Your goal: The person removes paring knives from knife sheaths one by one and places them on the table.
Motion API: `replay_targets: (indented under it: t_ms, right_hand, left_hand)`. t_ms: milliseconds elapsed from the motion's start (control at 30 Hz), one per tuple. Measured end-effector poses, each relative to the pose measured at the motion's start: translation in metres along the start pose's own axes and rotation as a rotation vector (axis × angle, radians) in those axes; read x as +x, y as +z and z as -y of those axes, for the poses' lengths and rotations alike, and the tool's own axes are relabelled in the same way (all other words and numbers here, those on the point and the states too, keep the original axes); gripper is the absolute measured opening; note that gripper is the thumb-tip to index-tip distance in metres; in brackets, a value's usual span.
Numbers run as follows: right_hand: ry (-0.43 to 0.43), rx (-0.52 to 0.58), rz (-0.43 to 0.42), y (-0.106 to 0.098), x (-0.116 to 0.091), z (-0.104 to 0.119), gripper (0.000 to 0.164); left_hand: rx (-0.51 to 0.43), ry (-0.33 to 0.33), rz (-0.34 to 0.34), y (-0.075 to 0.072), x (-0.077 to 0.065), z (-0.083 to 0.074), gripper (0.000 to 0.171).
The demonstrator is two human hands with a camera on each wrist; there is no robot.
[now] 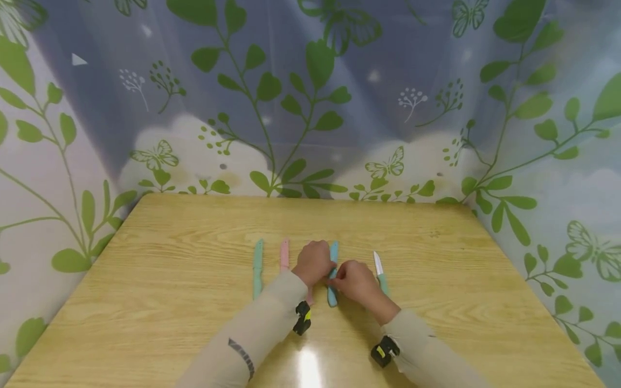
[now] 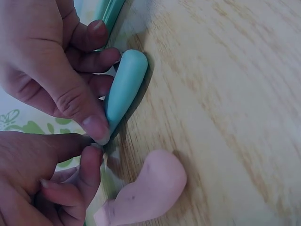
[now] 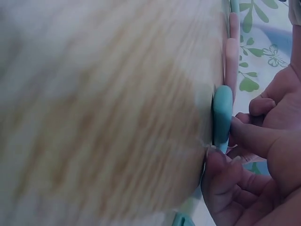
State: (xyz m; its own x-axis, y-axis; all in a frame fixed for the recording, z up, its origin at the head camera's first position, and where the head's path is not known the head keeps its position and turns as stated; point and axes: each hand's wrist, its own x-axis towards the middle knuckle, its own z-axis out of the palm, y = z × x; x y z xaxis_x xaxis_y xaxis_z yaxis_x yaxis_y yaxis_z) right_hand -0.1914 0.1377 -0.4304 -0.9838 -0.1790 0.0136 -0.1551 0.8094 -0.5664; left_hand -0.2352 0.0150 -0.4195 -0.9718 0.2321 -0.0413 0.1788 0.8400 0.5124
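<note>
A blue knife (image 1: pixel 332 295) lies on the table between both hands, its blue blade part pointing away from the person. My right hand (image 1: pixel 358 281) pinches its smooth handle (image 2: pixel 127 80), thumb on one side and fingertips on the other. From the left, my left hand (image 1: pixel 314 262) pinches the knife where handle meets blade part, fingertips right beside the right thumb. That joint is mostly hidden by fingers. A pink knife (image 1: pixel 284 253) lies partly under the left wrist, its curved handle (image 2: pixel 160 183) showing in the left wrist view.
A light green knife (image 1: pixel 258 269) lies at the left of the row. To the right is a small knife with a bare silver blade (image 1: pixel 378 262) and a green handle (image 1: pixel 383 283). The wooden table (image 1: pixel 194 226) meets a leaf-patterned curtain (image 1: pixel 291 134) at the back and sides.
</note>
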Motion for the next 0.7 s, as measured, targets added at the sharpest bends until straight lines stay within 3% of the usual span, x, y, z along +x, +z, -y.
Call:
replay_targets:
  t_ms: [233,433,700]
  right_hand:
    - [-0.010,-0.003,-0.010,0.0028,-0.0005,0.0013,0.045]
    - [-0.050,0.006,-0.014,0.0040,-0.0018,0.0008,0.043]
    - [-0.047,0.053,-0.039,0.0061,-0.0032,-0.0025,0.034]
  left_hand:
    - [0.004,-0.005,0.020,-0.0016,-0.0008,-0.0008,0.035]
    - [0.015,0.003,-0.013,-0.0005,-0.0028,-0.0033,0.042]
    - [0.030,-0.043,-0.008,0.0028,-0.0015,-0.0066,0.044]
